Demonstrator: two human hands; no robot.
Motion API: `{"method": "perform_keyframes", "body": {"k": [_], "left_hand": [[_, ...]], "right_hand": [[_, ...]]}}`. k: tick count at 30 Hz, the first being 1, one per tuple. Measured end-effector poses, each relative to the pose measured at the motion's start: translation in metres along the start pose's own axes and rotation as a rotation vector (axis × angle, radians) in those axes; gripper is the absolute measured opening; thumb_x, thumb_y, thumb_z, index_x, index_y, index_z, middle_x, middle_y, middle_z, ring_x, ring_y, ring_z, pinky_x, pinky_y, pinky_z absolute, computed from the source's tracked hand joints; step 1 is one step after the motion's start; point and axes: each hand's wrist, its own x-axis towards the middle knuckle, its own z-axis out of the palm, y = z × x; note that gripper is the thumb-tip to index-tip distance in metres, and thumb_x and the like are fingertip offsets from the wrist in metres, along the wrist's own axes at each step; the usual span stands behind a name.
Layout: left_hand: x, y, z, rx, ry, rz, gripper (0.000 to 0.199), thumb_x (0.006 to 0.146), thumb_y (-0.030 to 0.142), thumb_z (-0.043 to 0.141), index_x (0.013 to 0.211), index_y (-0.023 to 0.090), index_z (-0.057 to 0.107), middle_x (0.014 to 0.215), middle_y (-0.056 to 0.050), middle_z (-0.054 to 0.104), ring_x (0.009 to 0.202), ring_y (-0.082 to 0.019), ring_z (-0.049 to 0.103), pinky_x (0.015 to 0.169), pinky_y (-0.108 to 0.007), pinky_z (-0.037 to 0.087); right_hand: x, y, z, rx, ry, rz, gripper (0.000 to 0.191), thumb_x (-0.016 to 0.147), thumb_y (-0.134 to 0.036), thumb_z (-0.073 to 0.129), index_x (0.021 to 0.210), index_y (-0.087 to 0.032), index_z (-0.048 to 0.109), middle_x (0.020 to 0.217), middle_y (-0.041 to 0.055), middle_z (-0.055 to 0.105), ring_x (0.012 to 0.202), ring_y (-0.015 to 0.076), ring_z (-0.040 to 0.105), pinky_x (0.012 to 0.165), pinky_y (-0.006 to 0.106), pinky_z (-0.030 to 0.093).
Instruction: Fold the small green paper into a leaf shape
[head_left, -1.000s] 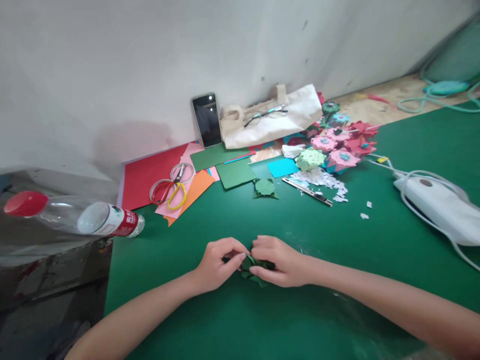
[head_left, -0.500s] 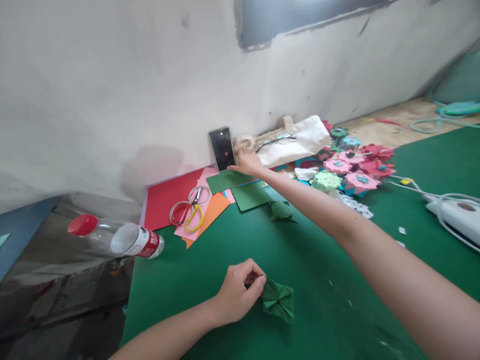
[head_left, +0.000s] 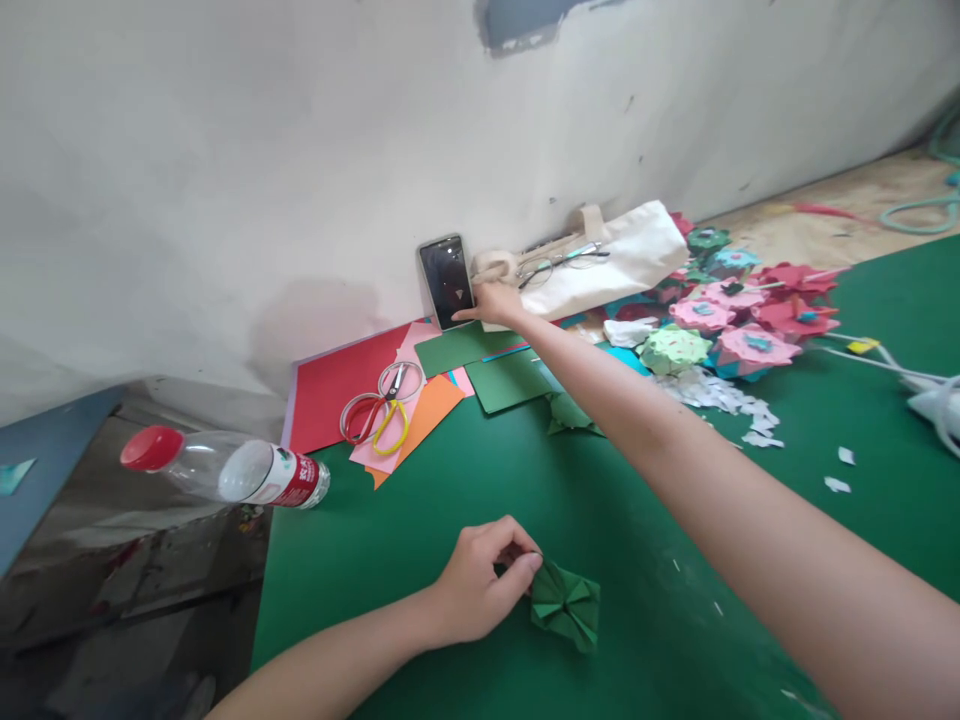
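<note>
My left hand (head_left: 491,580) pinches the edge of a folded green paper piece (head_left: 566,605) just above the green tabletop. Pleats meet at the middle of this piece. My right hand (head_left: 496,300) reaches to the back of the table, beside a smartphone (head_left: 447,280) leaning upright against the wall. Its thumb lies at the phone's lower right edge, and its other fingers are spread apart near a white cloth bag (head_left: 600,255). Contact with the phone looks likely but is not certain. Another green folded piece (head_left: 570,412) is partly hidden under my right forearm.
Left of centre, scissors (head_left: 382,410) lie on pink and orange paper beside red sheets (head_left: 341,390). A plastic bottle (head_left: 277,475) lies at the left edge. Green cards (head_left: 506,380), paper flowers (head_left: 750,320), white scraps (head_left: 720,395) and glasses (head_left: 559,262) are farther back.
The camera view has shifted slightly, so the flowers and bag sit farther right. My left hand keeps its pinch on the green paper. My right hand stays by the phone, its thumb slightly shifted.
</note>
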Motion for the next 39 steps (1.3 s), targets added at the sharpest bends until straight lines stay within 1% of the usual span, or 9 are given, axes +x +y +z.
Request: {"method": "perform_keyframes", "body": {"k": [8,14,23,26,28,31,34,36,39], "left_hand": [[-0.002,0.0,-0.003,-0.005,-0.011,-0.005,0.015,0.088,0.028,0.052,0.08,0.015,0.055,0.069,0.0,0.056,0.059,-0.01,0.058,0.058,-0.021,0.047],[-0.003,-0.002,-0.002,-0.016,-0.015,0.003,0.015,0.088,0.027,0.052,0.081,0.015,0.055,0.069,-0.001,0.055,0.059,-0.01,0.058,0.058,-0.021,0.048],[-0.001,0.001,-0.004,-0.036,0.0,-0.011,0.018,0.088,0.03,0.053,0.079,0.014,0.055,0.066,0.0,0.055,0.057,-0.01,0.058,0.056,-0.02,0.047],[-0.001,0.0,-0.004,-0.06,0.014,0.014,0.021,0.09,0.032,0.051,0.079,0.014,0.055,0.065,-0.001,0.056,0.057,-0.011,0.059,0.055,-0.021,0.047],[-0.001,0.0,-0.004,-0.053,0.033,0.033,0.024,0.09,0.034,0.051,0.078,0.014,0.055,0.064,-0.001,0.056,0.056,-0.011,0.058,0.055,-0.021,0.047],[0.001,-0.002,-0.006,-0.021,0.095,0.047,0.026,0.09,0.037,0.051,0.076,0.015,0.056,0.063,0.0,0.056,0.055,-0.01,0.056,0.053,-0.02,0.045],[0.006,-0.004,-0.011,-0.026,0.185,0.05,0.027,0.09,0.039,0.05,0.076,0.016,0.055,0.062,0.001,0.056,0.055,-0.01,0.056,0.054,-0.02,0.045],[0.012,-0.006,-0.015,-0.007,0.27,0.064,0.027,0.09,0.039,0.05,0.078,0.016,0.056,0.061,0.002,0.055,0.056,-0.01,0.056,0.056,-0.021,0.045],[0.021,-0.008,-0.021,0.031,0.354,0.09,0.026,0.09,0.039,0.05,0.076,0.017,0.053,0.06,0.003,0.053,0.057,-0.011,0.055,0.058,-0.021,0.045]], "right_hand": [[0.0,0.002,0.003,0.026,0.023,0.007,0.067,0.066,-0.072,0.065,0.098,-0.014,0.062,0.106,0.0181,0.064,0.102,0.0349,0.057,0.082,0.041,0.045],[0.0,0.001,0.003,0.044,0.023,-0.007,0.069,0.07,-0.074,0.06,0.101,-0.012,0.062,0.106,0.0196,0.063,0.103,0.0355,0.056,0.081,0.04,0.044],[-0.003,0.003,-0.003,0.129,0.006,-0.022,0.064,0.067,-0.072,0.063,0.096,-0.015,0.063,0.104,0.0155,0.066,0.098,0.0313,0.059,0.08,0.037,0.044],[-0.01,0.003,-0.011,0.209,0.016,-0.049,0.057,0.073,-0.067,0.062,0.098,-0.015,0.061,0.101,0.0129,0.067,0.093,0.0279,0.061,0.078,0.034,0.044],[-0.02,0.002,-0.018,0.28,0.049,-0.066,0.055,0.076,-0.057,0.064,0.108,-0.014,0.057,0.1,0.0122,0.067,0.091,0.0264,0.061,0.079,0.033,0.044],[-0.055,0.0,-0.03,0.401,0.131,-0.09,0.052,0.082,-0.039,0.061,0.121,-0.01,0.044,0.103,0.0135,0.065,0.093,0.0237,0.059,0.08,0.032,0.044],[-0.119,-0.006,-0.038,0.52,0.203,-0.135,0.036,0.087,-0.034,0.051,0.115,-0.014,0.042,0.099,0.0103,0.062,0.088,0.0185,0.057,0.076,0.029,0.044],[-0.173,-0.012,-0.039,0.586,0.184,-0.188,0.021,0.091,-0.037,0.043,0.098,-0.017,0.046,0.086,0.0052,0.059,0.076,0.0146,0.054,0.069,0.027,0.043],[-0.247,-0.018,-0.032,0.659,0.051,-0.273,0.023,0.093,-0.041,0.041,0.086,-0.019,0.045,0.072,-0.0003,0.054,0.063,0.0111,0.049,0.059,0.023,0.042]]}}
